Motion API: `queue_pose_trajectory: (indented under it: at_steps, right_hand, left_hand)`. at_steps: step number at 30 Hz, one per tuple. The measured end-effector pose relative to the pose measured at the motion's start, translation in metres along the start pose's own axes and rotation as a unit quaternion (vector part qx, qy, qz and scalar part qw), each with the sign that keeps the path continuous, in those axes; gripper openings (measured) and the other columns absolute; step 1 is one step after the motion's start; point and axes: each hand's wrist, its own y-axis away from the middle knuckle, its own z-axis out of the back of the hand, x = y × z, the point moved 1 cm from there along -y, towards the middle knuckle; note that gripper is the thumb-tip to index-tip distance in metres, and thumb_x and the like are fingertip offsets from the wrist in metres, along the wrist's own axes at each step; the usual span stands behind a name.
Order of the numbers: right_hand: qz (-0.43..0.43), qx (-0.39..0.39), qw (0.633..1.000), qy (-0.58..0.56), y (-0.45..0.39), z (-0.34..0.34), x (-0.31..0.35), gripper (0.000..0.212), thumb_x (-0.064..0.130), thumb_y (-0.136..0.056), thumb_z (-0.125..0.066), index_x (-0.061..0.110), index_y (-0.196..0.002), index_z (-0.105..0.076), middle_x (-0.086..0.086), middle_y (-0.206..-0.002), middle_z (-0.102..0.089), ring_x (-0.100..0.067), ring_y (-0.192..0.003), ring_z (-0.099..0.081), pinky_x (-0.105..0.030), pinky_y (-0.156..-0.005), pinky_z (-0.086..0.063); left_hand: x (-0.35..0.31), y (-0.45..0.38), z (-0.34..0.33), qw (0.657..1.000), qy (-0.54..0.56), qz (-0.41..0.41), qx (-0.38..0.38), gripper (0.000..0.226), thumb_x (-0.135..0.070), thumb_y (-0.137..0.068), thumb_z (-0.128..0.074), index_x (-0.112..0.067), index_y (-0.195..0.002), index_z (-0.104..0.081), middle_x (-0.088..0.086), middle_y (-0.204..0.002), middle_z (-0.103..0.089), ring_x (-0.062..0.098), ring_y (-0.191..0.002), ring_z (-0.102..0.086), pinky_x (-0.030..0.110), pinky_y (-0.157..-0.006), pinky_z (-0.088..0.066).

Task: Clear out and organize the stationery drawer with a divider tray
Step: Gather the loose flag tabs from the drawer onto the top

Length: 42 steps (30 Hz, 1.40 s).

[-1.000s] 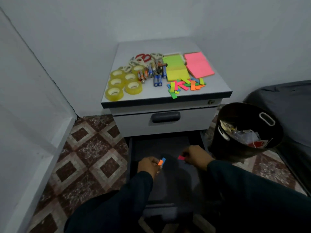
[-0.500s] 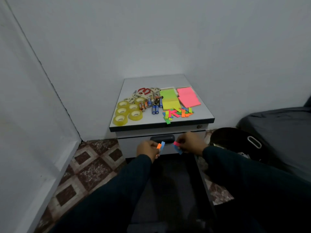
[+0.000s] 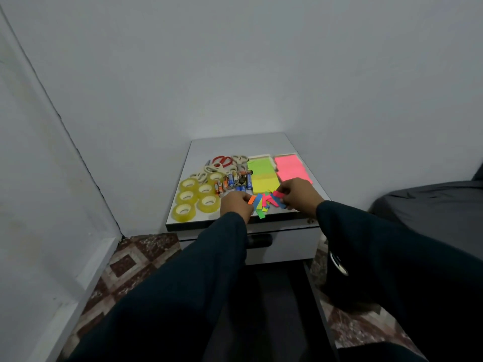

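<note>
- I see the left hand (image 3: 236, 205) pinching orange and blue paper tabs (image 3: 254, 199) above the cabinet top (image 3: 235, 145).
- I see the right hand (image 3: 300, 194) pinching a pink tab (image 3: 279, 195) over the loose tab pile (image 3: 262, 211).

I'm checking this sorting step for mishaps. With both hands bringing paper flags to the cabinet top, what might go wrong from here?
The flag pile sits right at the cabinet top's front edge, one green flag already overhanging; a brush from the left hand or right hand could knock flags off. New flags might also scatter into the batteries close beside the pile.
</note>
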Motion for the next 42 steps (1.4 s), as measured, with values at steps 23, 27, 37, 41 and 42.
queue_pose_trajectory:
  at_steps: [23, 27, 37, 41, 42]
  right_hand:
    - [0.061, -0.039, 0.992, 0.100, -0.008, 0.009, 0.001, 0.031, -0.004, -0.092, -0.048, 0.004, -0.118, -0.063, -0.012, -0.121, -0.063, -0.022, -0.111, -0.058, -0.025, -0.095, -0.043]
    - [0.098, -0.029, 0.989, 0.103, 0.021, 0.007, 0.008, 0.027, 0.000, -0.091, -0.051, 0.004, -0.112, -0.066, -0.013, -0.113, -0.066, -0.024, -0.105, -0.060, -0.026, -0.089, -0.044]
    - [0.112, 0.122, 0.973, 0.158, 0.098, -0.041, -0.006, 0.027, 0.012, -0.089, -0.061, 0.011, -0.116, -0.064, -0.006, -0.114, -0.065, -0.017, -0.105, -0.060, -0.019, -0.083, -0.040]
    - [0.097, 0.192, 0.962, 0.171, 0.125, -0.071, -0.027, 0.029, 0.012, -0.089, -0.060, 0.011, -0.118, -0.062, -0.006, -0.117, -0.063, -0.019, -0.107, -0.058, -0.023, -0.087, -0.042]
    - [0.099, 0.207, 0.957, 0.179, 0.132, -0.078, -0.033, 0.030, 0.012, -0.088, -0.061, 0.011, -0.118, -0.062, -0.006, -0.117, -0.063, -0.019, -0.108, -0.059, -0.024, -0.087, -0.043]
  left_hand:
    - [-0.015, -0.013, 0.012, 0.992, -0.072, -0.102, -0.033, 0.023, -0.002, -0.086, -0.059, -0.004, -0.107, -0.068, 0.008, -0.099, -0.066, 0.018, -0.092, -0.060, 0.022, -0.082, -0.046]
    - [-0.007, 0.018, 0.024, 0.988, -0.075, -0.132, -0.036, 0.015, -0.005, -0.086, -0.061, 0.000, -0.097, -0.069, 0.005, -0.085, -0.062, 0.013, -0.079, -0.054, 0.025, -0.075, -0.049]
    - [0.049, 0.097, 0.022, 0.968, -0.194, -0.148, 0.058, 0.012, -0.020, -0.085, -0.067, -0.010, -0.091, -0.069, 0.007, -0.095, -0.070, 0.020, -0.090, -0.063, 0.028, -0.079, -0.047]
    - [0.084, 0.123, 0.009, 0.943, -0.262, -0.150, 0.140, 0.019, -0.022, -0.089, -0.063, -0.009, -0.103, -0.067, 0.007, -0.105, -0.067, 0.022, -0.099, -0.061, 0.028, -0.086, -0.046]
    - [0.093, 0.128, 0.006, 0.936, -0.273, -0.152, 0.160, 0.020, -0.022, -0.089, -0.062, -0.010, -0.104, -0.066, 0.008, -0.106, -0.066, 0.021, -0.099, -0.061, 0.029, -0.087, -0.047]
